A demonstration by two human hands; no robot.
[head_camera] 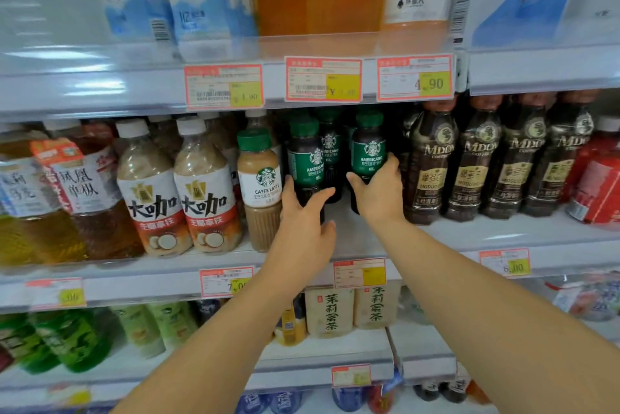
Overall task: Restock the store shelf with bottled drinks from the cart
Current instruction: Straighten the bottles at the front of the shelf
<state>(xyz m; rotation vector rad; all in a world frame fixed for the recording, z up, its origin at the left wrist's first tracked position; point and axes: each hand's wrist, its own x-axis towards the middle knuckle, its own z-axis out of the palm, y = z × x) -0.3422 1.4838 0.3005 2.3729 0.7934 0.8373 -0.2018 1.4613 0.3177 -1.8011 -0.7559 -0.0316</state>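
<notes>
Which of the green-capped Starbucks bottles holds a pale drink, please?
The Caffe Latte bottle, leftmost of them, beside the left hand: tan contents and a white label, while the Americano bottles are dark with green labels.

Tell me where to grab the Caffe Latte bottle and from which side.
Take the Caffe Latte bottle at its shoulder under the green cap, coming from the front. It stands upright at the shelf edge, with the white-capped coffee bottle and the Americano bottle close beside it; the narrower top likely leaves finger room.
</notes>
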